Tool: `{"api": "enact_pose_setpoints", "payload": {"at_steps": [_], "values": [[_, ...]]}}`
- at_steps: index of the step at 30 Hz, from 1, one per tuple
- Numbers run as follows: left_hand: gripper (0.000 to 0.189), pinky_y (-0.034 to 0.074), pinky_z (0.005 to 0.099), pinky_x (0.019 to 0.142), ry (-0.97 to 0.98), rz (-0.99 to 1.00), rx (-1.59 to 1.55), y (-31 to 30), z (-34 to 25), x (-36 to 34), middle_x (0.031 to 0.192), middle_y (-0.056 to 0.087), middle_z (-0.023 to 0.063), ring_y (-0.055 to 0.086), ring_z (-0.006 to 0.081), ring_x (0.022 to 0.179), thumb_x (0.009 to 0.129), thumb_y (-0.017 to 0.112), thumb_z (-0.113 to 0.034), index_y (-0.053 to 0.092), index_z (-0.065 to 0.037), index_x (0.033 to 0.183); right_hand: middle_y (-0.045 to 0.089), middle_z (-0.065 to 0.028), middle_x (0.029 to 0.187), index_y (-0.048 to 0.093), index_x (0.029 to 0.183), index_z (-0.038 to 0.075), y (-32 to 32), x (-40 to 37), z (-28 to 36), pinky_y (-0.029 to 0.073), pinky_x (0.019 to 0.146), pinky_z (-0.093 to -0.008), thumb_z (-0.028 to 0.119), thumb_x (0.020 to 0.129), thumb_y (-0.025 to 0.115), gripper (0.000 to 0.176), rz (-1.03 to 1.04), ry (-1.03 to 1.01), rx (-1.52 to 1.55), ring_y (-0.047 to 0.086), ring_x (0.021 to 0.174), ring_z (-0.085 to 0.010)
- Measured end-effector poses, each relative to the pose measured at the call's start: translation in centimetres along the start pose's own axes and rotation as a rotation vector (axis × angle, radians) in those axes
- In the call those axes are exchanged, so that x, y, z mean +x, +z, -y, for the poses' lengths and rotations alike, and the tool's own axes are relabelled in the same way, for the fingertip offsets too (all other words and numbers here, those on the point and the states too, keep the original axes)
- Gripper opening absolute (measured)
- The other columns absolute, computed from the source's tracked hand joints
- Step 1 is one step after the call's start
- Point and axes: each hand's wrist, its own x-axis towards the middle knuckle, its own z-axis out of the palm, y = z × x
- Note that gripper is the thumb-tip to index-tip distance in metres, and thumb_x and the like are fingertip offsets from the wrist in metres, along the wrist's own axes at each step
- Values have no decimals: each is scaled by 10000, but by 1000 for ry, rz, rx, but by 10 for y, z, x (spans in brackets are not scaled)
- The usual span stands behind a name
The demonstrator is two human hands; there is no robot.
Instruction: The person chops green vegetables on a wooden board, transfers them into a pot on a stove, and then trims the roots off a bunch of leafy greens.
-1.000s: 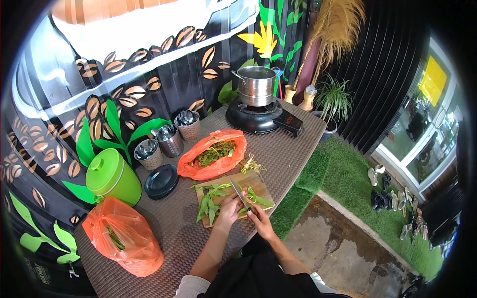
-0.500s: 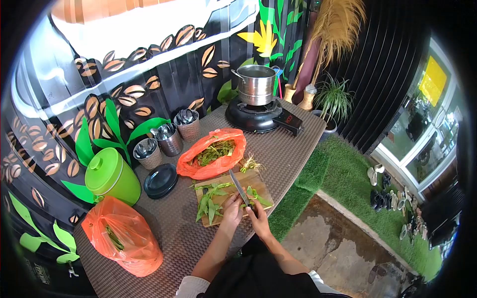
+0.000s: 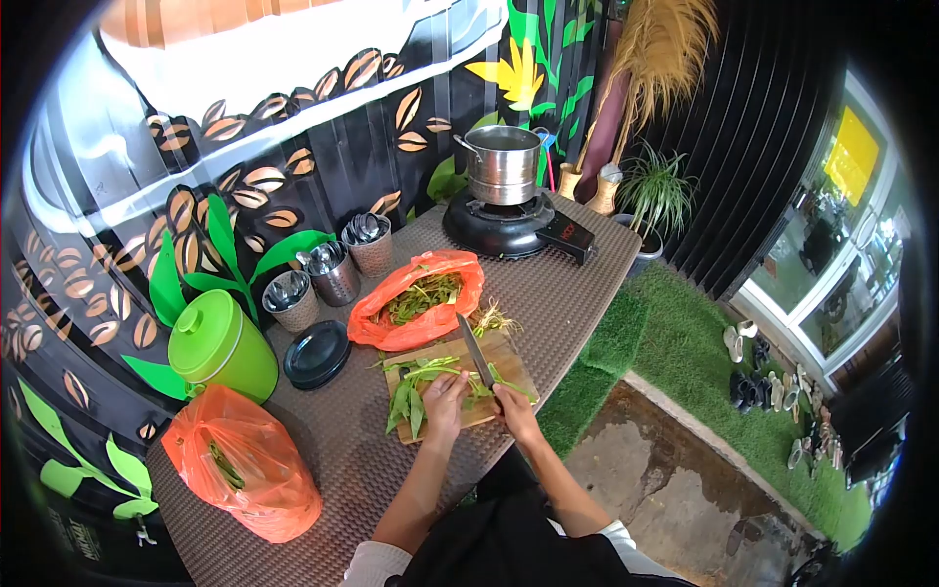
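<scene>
My right hand (image 3: 514, 411) is closed round the handle of a kitchen knife (image 3: 475, 350), whose blade points away from me over the wooden cutting board (image 3: 511, 358). To its left, my left hand (image 3: 446, 403) has its fingers closed on stems of leafy greens (image 3: 406, 402) lying on the board. More cut leaves lie by the knife, partly hidden by my hands. Just behind the board, an open orange plastic bag (image 3: 372, 336) holds more cut greens. A small heap of pale root ends (image 3: 493, 318) sits beside that bag.
A steel pot (image 3: 503, 176) stands on a black portable stove (image 3: 499, 235) at the table's far end. Along the wall are cutlery cups (image 3: 331, 279), dark plates (image 3: 316, 356) and a green lidded container (image 3: 223, 352). Another orange bag (image 3: 245, 470) stands front left.
My left hand has shifted slightly left and away from the knife. My right hand and the knife have moved a little to the right, and the blade's angle is steeper.
</scene>
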Motion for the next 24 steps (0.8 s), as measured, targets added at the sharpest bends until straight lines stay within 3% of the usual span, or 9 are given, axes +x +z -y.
{"api": "enact_pose_setpoints", "payload": {"at_steps": [1, 4, 5, 8, 11, 16, 19, 21, 24], "values": [[157, 494, 233, 717, 0, 2, 0, 2, -3, -1, 920, 627, 42, 591, 105, 819, 816, 693, -42, 608, -30, 948, 432, 40, 576, 630, 936, 31, -1, -2, 9, 310, 452, -235, 273, 960, 493, 279, -44, -53, -91, 370, 475, -60], [140, 508, 249, 695, 39, -37, 31, 3, -10, -3, 911, 624, 40, 589, 109, 800, 820, 690, -41, 606, -35, 932, 429, 37, 547, 621, 881, -12, -6, 2, 17, 344, 483, -231, 270, 941, 529, 302, -217, -246, -260, 398, 509, -55], [147, 514, 268, 719, 45, -36, 39, 2, -8, -1, 914, 614, 43, 592, 125, 808, 827, 685, -51, 587, -42, 936, 426, 31, 560, 613, 976, -8, -9, -1, 25, 350, 501, -239, 222, 939, 522, 251, -230, -276, -290, 402, 535, -59], [147, 522, 290, 738, 58, -43, 35, 0, -3, 4, 914, 605, 44, 595, 138, 815, 835, 677, -62, 568, -49, 933, 426, 31, 592, 584, 1085, 8, -7, -19, 42, 346, 517, -235, 170, 937, 512, 231, -146, -375, -119, 405, 567, -57], [124, 526, 282, 714, 43, -65, 7, 6, -4, 3, 902, 612, 49, 593, 128, 802, 835, 674, -49, 579, -32, 915, 423, 32, 621, 550, 1166, 16, 5, -37, 33, 337, 524, -229, 142, 936, 509, 265, -72, -418, -165, 398, 578, -58], [101, 524, 266, 700, 60, -33, -53, 6, 4, 5, 897, 624, 66, 599, 125, 796, 845, 660, -37, 591, -12, 914, 475, 10, 666, 551, 1187, 2, 22, -44, 9, 364, 547, -227, 158, 947, 508, 290, -8, -386, -133, 433, 600, -69], [95, 519, 267, 710, 47, -30, -44, 13, 1, 0, 905, 631, 68, 608, 132, 813, 858, 644, -42, 591, -10, 931, 510, -15, 688, 545, 1200, -9, 21, -33, -9, 399, 575, -250, 173, 942, 522, 316, -95, -375, -265, 464, 621, -89], [91, 518, 269, 713, 30, -34, -8, 17, -3, -4, 911, 636, 67, 614, 138, 827, 866, 634, -42, 589, -12, 939, 607, -144, 803, 558, 1193, -14, 18, -28, -16, 458, 702, -343, 208, 924, 547, 349, -255, -488, -400, 585, 736, -231], [83, 516, 269, 725, 10, -2, -42, 13, 4, -2, 917, 637, 63, 612, 140, 824, 871, 630, -52, 590, -15, 934, 629, -193, 881, 556, 1183, -11, 17, -29, -10, 461, 758, -368, 223, 917, 558, 354, -258, -501, -390, 608, 809, -295]]}}
